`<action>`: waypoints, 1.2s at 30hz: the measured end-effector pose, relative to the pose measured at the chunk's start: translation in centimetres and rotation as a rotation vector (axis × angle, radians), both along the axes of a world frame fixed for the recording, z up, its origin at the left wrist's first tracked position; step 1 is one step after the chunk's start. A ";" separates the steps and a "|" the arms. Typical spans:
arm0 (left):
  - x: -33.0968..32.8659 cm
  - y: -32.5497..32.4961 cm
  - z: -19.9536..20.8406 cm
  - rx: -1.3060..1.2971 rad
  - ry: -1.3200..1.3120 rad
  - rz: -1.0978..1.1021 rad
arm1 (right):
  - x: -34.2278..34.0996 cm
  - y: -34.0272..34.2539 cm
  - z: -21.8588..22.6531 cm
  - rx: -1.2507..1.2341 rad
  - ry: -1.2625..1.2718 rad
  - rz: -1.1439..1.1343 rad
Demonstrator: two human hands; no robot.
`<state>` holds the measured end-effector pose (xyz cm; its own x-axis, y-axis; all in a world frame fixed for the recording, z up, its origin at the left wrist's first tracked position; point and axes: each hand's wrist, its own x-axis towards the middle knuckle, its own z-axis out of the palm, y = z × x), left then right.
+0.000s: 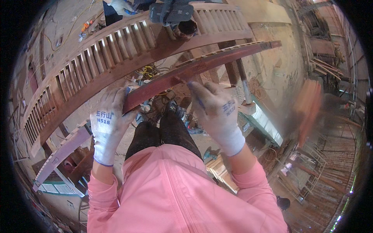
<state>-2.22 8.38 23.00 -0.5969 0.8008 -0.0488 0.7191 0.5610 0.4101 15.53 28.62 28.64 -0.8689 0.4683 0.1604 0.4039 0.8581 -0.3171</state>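
Observation:
A long, slightly curved reddish-brown wooden rail (155, 84) runs slantwise across in front of me, from near my left side up to the far right. My left hand (108, 116), in a white knit glove with dirty fingers, closes around its near left end, thumb on the near side. My right hand (213, 110), gloved alike, is just on the near side of the rail's middle. Its fingers are bent and pressed together near a small brown bit at the rail's edge; what they hold, if anything, is hidden.
Beyond the rail stretches a long slatted wooden panel (97, 73), with a brown pot (185, 29) and a dark boxy device (171, 13) above it. A co-worker's gloved hand (122, 6) shows at the top. Another curved board (64, 149) lies left. A reddish shape (309, 112) blurs at right.

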 end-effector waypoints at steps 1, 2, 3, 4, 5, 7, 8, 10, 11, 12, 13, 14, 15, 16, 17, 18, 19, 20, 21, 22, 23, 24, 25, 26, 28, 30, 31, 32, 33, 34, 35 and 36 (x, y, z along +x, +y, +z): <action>0.0 0.0 0.1 -0.012 0.003 -0.001 | 0.4 0.7 0.0 0.020 0.026 -0.025; -0.1 0.0 0.0 -0.013 0.013 -0.002 | 0.7 1.4 0.0 0.040 0.051 -0.049; -0.1 -0.1 -0.2 -0.013 0.023 -0.004 | 0.9 2.2 0.0 0.071 0.032 -0.084; -0.1 -0.1 -0.3 -0.014 0.032 -0.005 | 1.0 3.1 0.0 0.102 0.013 -0.118; -0.1 -0.2 -0.2 -0.009 0.030 -0.006 | 1.0 3.6 -0.1 0.132 -0.006 -0.152; -0.2 0.0 0.0 0.001 0.024 -0.013 | 0.9 3.6 -0.3 0.184 -0.047 -0.117; -0.2 0.0 -0.1 0.005 0.023 -0.015 | 0.8 3.5 -0.5 0.210 -0.067 -0.099; -0.2 0.0 -0.4 0.011 0.022 -0.017 | 0.7 2.8 -0.8 0.221 -0.092 -0.069; -0.2 0.0 -0.4 0.008 0.016 -0.014 | 0.7 2.4 -1.0 0.226 -0.105 -0.054; -0.2 0.0 -0.4 0.005 0.011 -0.012 | 0.6 1.9 -1.1 0.225 -0.110 -0.034; -0.1 0.1 -0.4 0.003 0.007 -0.011 | 0.7 1.4 -1.1 0.224 -0.115 -0.014; -0.1 0.1 -0.4 0.005 0.014 -0.012 | 0.8 1.2 -1.1 0.224 -0.121 0.005; -0.1 0.0 -0.4 0.008 0.024 -0.010 | 0.8 1.1 -0.7 0.192 -0.120 0.001; -0.1 -0.1 -0.4 0.010 0.034 -0.008 | 0.7 1.0 -0.2 0.160 -0.119 -0.004; -0.1 -0.1 -0.5 0.011 0.028 -0.007 | 0.7 1.1 0.2 0.128 -0.118 -0.008; -0.1 -0.1 -0.6 0.011 0.022 -0.005 | 0.8 1.5 0.3 0.131 -0.115 -0.040; -0.2 -0.1 -0.6 0.011 0.016 -0.002 | 0.9 2.1 0.3 0.134 -0.113 -0.071; -0.2 -0.2 -0.6 0.006 0.015 0.002 | 0.9 2.8 0.3 0.137 -0.110 -0.102; -0.1 -0.2 -0.5 0.001 0.012 0.003 | 1.0 3.4 -0.3 0.215 -0.067 -0.121; -0.1 -0.2 -0.5 -0.004 0.010 0.005 | 1.0 3.5 -0.6 0.244 -0.087 -0.110; -0.1 -0.1 -0.3 0.006 0.005 0.001 | 0.9 3.5 -0.7 0.274 -0.108 -0.098; 0.0 0.0 -0.2 0.015 -0.001 -0.003 | 0.9 3.4 -0.9 0.303 -0.130 -0.087; 0.1 0.0 -0.1 0.025 -0.008 -0.008 | 0.7 2.9 -1.0 0.293 -0.151 -0.073; 0.0 0.0 -0.1 0.029 -0.008 -0.014 | 0.6 2.2 -1.2 0.284 -0.172 -0.060; 0.0 0.1 0.0 0.034 -0.004 -0.027 | 0.6 1.1 -1.5 0.257 -0.186 -0.037; -0.1 0.0 -0.2 0.026 -0.010 -0.012 | 0.7 0.2 -1.8 0.230 -0.171 -0.016; -0.2 -0.1 -0.3 0.023 -0.012 -0.003 | 0.7 -0.3 -1.3 0.186 -0.137 -0.007; -0.1 -0.2 -0.6 0.040 -0.009 -0.004 | 0.4 -0.8 -0.5 0.142 -0.103 0.000; -0.2 -0.3 -0.8 0.059 -0.007 -0.006 | 0.3 -1.3 0.1 0.101 -0.070 0.007; -0.2 -0.4 -0.9 0.078 -0.005 -0.007 | 0.4 -1.4 0.2 0.039 -0.031 -0.011; -0.3 -0.4 -0.7 0.068 -0.013 -0.010 | 0.7 -1.5 0.1 -0.024 0.007 -0.030; -0.2 -0.2 -0.4 0.059 -0.019 -0.012 | 1.0 -1.6 0.0 -0.087 0.047 -0.047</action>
